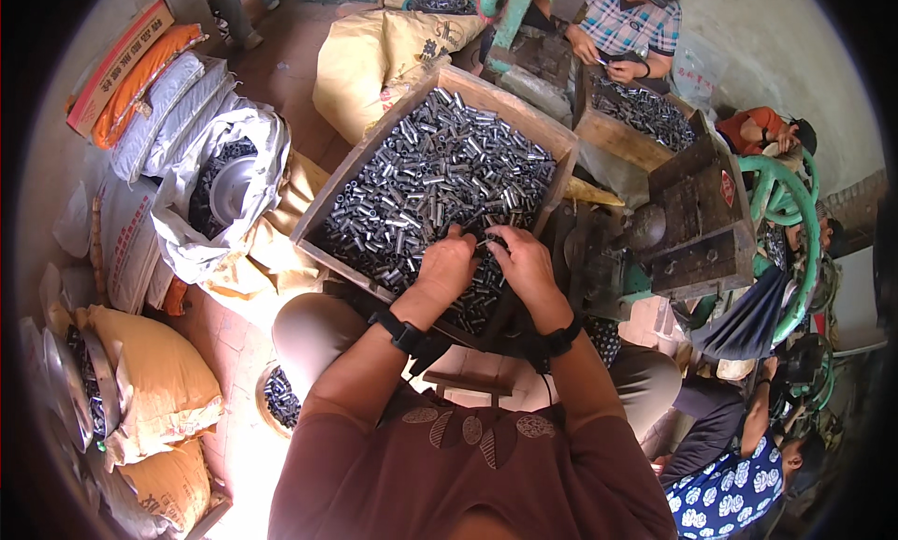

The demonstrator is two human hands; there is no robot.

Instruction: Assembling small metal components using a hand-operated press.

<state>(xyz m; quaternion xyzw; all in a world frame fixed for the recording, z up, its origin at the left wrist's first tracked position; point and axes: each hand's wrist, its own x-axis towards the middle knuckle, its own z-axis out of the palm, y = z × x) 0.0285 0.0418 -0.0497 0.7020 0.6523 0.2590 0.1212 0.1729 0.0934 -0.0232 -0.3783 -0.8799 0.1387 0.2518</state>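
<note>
Here, over metal tubes (430, 180) in the wooden box (519, 121), the right hand (524, 262) pinches a small metal piece (490, 241) beside the left hand (446, 267), whose curled grip is unclear.

From my end I note a maroon short-sleeved shirt (449, 479), pale leaf and oval motifs (472, 431) across it. Black strap (404, 334) on left wrist, black band (562, 339) on right. Trousers (316, 339) greyish-beige. Left hand (446, 267), right hand (526, 264) ungloved.
</note>
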